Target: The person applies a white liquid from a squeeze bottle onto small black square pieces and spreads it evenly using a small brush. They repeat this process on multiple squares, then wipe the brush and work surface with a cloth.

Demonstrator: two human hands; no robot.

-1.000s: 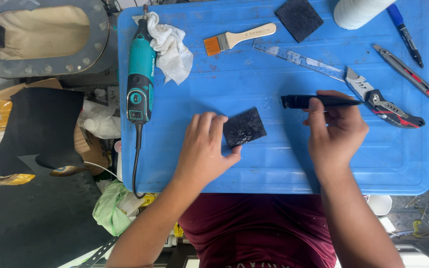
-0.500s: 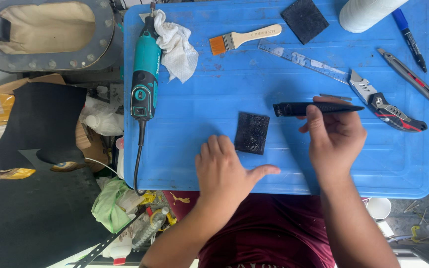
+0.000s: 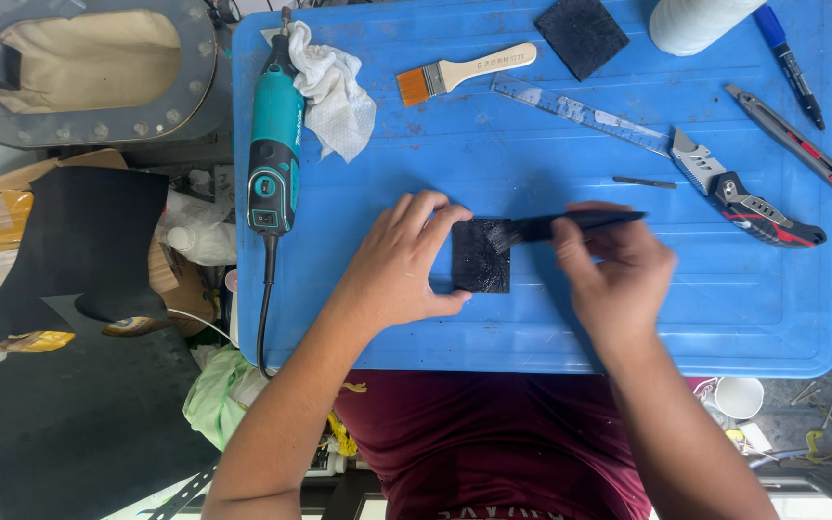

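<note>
Your left hand (image 3: 399, 260) is lying with fingers spread, pinning the black square patch (image 3: 481, 256) flat at the middle of the blue tabletop (image 3: 532, 327). Your right hand (image 3: 618, 270) is pinching a black brush (image 3: 570, 224), its bristle end touching the patch's upper right corner. A teal rotary tool (image 3: 274, 154) is lying well apart at the left.

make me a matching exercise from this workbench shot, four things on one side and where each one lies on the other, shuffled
Things:
1. black square patch
2. teal rotary tool
3. wooden-handled paintbrush
4. folding utility knife

Places:
A. right part of the blue lid, beside the clear ruler
B. between the left hand and right hand
C. left edge, next to the white rag
D. top middle, bristles pointing left

Pairs: 1-B, 2-C, 3-D, 4-A
</note>
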